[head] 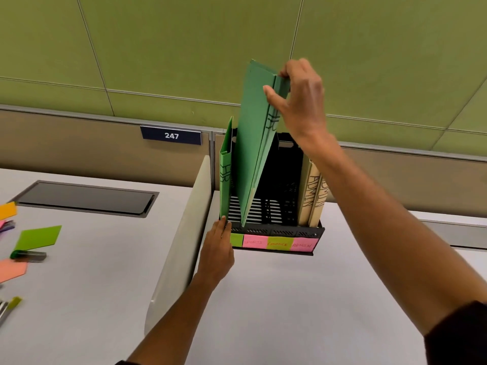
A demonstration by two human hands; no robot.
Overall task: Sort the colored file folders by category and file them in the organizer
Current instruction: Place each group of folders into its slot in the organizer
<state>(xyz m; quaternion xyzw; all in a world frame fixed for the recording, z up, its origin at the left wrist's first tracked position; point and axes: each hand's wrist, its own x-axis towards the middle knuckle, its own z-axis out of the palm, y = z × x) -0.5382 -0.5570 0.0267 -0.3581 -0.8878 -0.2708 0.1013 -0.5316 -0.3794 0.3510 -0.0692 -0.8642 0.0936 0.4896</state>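
Note:
A black slotted organizer point(276, 229) stands on the desk, with sticky-note labels along its front. My right hand point(300, 101) grips the top edge of a green folder point(253, 143) marked HR; it leans left, its lower corner down in the organizer near the left end. Another green HR folder point(225, 177) stands upright in the leftmost slot. Two tan folders point(313, 193) marked ADMIN fill the rightmost slot. My left hand point(217, 248) rests flat against the organizer's front left corner, fingertips touching the upright green folder's bottom.
A pale desk divider point(181, 241) runs just left of the organizer. Left of it lie sticky-note pads point(39, 237), a green stapler point(27, 255) and pens point(9, 308), plus a dark cable hatch point(87, 197). A partition wall point(395, 180) stands behind.

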